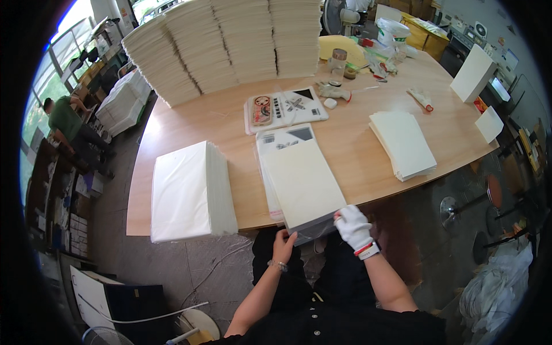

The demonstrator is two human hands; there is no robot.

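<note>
My left grip point(282, 247) and right grip point(353, 226) pinch the plastic bag point(315, 230) at the table's point(356, 138) near edge; cream paper point(305, 183) adjoins it. Bagging looks unfinished; the right-side stack point(404, 145) lies unbagged.

1. Your bare left hand point(283, 246) holds the near edge of the clear plastic point(315, 231).
2. Your gloved right hand point(353, 226) holds its right corner.
3. Cream paper point(306, 181) lies between the white stack point(181, 192) and the smaller paper stack point(404, 144).
</note>
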